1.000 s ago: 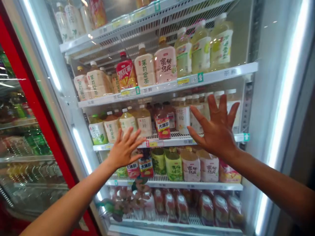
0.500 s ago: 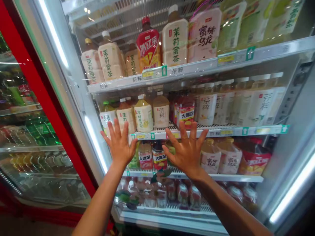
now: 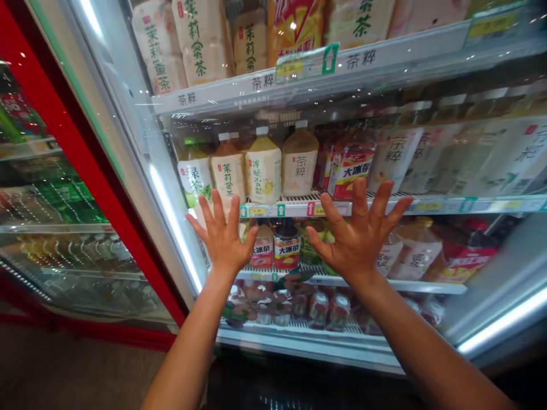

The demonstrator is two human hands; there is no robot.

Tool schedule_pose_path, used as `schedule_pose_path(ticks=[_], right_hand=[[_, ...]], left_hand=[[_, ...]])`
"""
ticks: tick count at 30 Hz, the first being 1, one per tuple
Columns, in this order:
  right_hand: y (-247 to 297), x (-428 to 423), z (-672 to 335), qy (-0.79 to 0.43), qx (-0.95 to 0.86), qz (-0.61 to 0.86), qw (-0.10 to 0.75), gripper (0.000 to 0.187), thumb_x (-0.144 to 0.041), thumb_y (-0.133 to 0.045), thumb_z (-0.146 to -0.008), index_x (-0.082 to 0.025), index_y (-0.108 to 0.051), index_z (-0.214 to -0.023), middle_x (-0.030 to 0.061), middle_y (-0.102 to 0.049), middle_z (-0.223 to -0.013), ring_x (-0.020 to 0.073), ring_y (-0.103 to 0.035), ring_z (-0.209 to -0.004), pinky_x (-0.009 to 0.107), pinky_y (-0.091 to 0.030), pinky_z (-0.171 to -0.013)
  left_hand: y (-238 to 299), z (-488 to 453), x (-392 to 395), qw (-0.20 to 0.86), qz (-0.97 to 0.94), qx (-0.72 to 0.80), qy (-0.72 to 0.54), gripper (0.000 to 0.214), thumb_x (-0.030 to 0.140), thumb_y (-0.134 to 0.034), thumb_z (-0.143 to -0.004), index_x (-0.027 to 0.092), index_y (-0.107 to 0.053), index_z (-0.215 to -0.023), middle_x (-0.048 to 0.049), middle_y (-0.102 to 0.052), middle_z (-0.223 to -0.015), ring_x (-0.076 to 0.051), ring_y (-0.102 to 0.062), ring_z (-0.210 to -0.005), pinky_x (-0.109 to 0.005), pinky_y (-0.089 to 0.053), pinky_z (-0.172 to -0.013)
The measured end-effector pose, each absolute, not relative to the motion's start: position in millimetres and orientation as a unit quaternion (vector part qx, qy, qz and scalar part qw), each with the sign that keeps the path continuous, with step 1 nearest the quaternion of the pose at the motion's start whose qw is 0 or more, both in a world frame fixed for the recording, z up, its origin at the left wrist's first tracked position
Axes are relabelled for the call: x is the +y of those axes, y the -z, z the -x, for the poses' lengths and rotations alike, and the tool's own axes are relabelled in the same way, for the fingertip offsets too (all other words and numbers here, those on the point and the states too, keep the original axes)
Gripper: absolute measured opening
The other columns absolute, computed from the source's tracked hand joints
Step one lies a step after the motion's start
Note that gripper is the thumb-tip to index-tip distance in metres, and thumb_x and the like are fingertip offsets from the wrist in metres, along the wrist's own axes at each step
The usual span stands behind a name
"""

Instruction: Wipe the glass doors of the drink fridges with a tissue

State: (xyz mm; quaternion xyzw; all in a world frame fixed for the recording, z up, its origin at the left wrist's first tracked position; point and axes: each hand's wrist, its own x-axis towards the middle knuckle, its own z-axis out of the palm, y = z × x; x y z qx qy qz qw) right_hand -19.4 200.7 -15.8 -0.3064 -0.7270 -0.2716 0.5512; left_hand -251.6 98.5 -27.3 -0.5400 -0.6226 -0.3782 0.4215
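two bare hands are raised before a lit drinks cooler (image 3: 177, 105) stocked with bottled teas. the left hand (image 3: 225, 245) is spread wide, back toward the viewer, holding nothing; the right hand (image 3: 356, 245) is just as wide and also holds nothing. whether either one touches a surface, i cannot tell.

just above the left fingertips, on the middle shelf (image 3: 294, 209), stand a green-capped green tea bottle (image 3: 194, 171) and a white-capped jasmine tea bottle (image 3: 229, 171). straight above the right hand's raised fingers is an iced tea bottle with a red and yellow label (image 3: 352, 168), on that same shelf.

in the gap between the hands, one shelf lower, two small iced tea bottles (image 3: 287, 246) stand side by side. beyond the right hand, on that lower shelf, are a yellow-capped bottle (image 3: 414, 253) and a red-capped bottle (image 3: 464, 259). a red door frame (image 3: 88, 159) slants down at far left.
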Motion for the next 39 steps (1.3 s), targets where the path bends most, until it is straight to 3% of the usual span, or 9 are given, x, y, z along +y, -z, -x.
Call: schedule_pose_path(ticks=[4,8,11,15,22,27,32,35,39], right_hand=[[16.2,202.4,17.6,0.281,-0.733,0.307,0.538,0.093,-0.054,-0.064,-0.092,-0.048,-0.006,-0.164,-0.0023,-0.002,-0.175,0.0512,-0.006,-0.157,0.085,-0.014,-0.116],[19.0,208.8,19.7,0.293,-0.718,0.283,0.565,0.088,-0.054,-0.061,-0.094,-0.045,-0.010,-0.165,-0.0026,0.003,-0.175,0.0454,-0.005,-0.159,0.082,-0.012,-0.118],[19.9,209.8,19.9,0.297,-0.707,0.266,0.584,0.083,-0.041,-0.053,-0.098,-0.039,-0.006,-0.166,-0.0018,0.001,-0.175,0.0384,-0.001,-0.161,0.078,-0.009,-0.121],[18.1,209.0,2.2,0.275,-0.731,0.258,0.568,0.085,-0.030,-0.048,-0.099,-0.030,0.004,-0.167,0.0008,0.004,-0.175,0.0321,0.003,-0.162,0.072,-0.008,-0.125],[31.1,226.0,-44.9,0.275,-0.716,0.299,0.568,0.083,-0.048,-0.054,-0.097,-0.037,-0.009,-0.166,0.0008,0.011,-0.175,0.0401,0.005,-0.160,0.079,-0.005,-0.119],[55.7,231.8,-48.4,0.299,-0.707,0.276,0.579,0.074,-0.047,-0.054,-0.099,-0.034,-0.023,-0.164,0.0034,-0.006,-0.175,0.0356,-0.005,-0.161,0.075,-0.004,-0.122],[64.1,234.1,-47.0,0.286,-0.695,0.275,0.599,0.077,-0.044,-0.061,-0.095,-0.038,-0.026,-0.163,0.0030,-0.013,-0.174,0.0403,-0.014,-0.159,0.080,-0.008,-0.119],[62.5,233.6,-47.8,0.281,-0.696,0.273,0.602,0.079,-0.044,-0.064,-0.093,-0.039,-0.027,-0.163,0.0035,-0.015,-0.174,0.0404,-0.017,-0.159,0.079,-0.009,-0.120],[61.6,233.3,-51.0,0.283,-0.703,0.263,0.597,0.081,-0.043,-0.066,-0.093,-0.038,-0.026,-0.163,0.0034,-0.013,-0.174,0.0396,-0.017,-0.159,0.078,-0.011,-0.120]], left_hand=[[66.6,240.3,96.9,0.424,0.618,-0.577,0.325,0.086,0.056,-0.052,-0.096,0.041,-0.002,-0.164,0.0054,0.009,-0.173,-0.028,0.011,-0.161,-0.064,0.015,-0.127],[26.5,234.3,112.4,0.443,0.578,-0.571,0.378,0.082,0.059,-0.046,-0.098,0.037,-0.003,-0.164,0.0013,0.006,-0.174,-0.033,0.009,-0.161,-0.067,0.018,-0.124],[14.2,217.8,123.2,0.457,0.580,-0.547,0.395,0.082,0.061,-0.044,-0.098,0.035,-0.004,-0.165,-0.0010,0.003,-0.175,-0.032,0.008,-0.161,-0.065,0.018,-0.125],[46.4,190.5,123.6,0.481,0.663,-0.483,0.310,0.075,0.057,-0.044,-0.099,0.033,-0.015,-0.164,0.0000,-0.014,-0.173,-0.022,0.001,-0.162,-0.054,0.012,-0.130],[13.9,155.8,143.7,0.496,0.616,-0.512,0.335,0.083,0.062,-0.051,-0.096,0.032,-0.015,-0.164,-0.0032,-0.005,-0.174,-0.030,0.006,-0.162,-0.065,0.014,-0.127],[16.9,152.6,143.5,0.509,0.695,-0.450,0.235,0.073,0.055,-0.053,-0.097,0.037,-0.025,-0.162,0.0018,-0.029,-0.169,-0.023,-0.005,-0.162,-0.057,0.010,-0.131],[-42.7,161.4,151.7,0.515,0.647,-0.480,0.292,0.076,0.055,-0.057,-0.094,0.042,-0.024,-0.161,0.0023,-0.007,-0.174,-0.030,0.004,-0.161,-0.064,0.015,-0.127],[-19.7,158.6,143.7,0.511,0.651,-0.485,0.284,0.079,0.053,-0.058,-0.094,0.039,-0.020,-0.163,0.0016,-0.002,-0.174,-0.032,0.004,-0.161,-0.064,0.014,-0.127],[26.8,181.5,120.8,0.514,0.693,-0.455,0.218,0.075,0.051,-0.053,-0.097,0.041,-0.019,-0.162,0.0082,-0.012,-0.173,-0.020,-0.003,-0.162,-0.049,0.006,-0.133]])
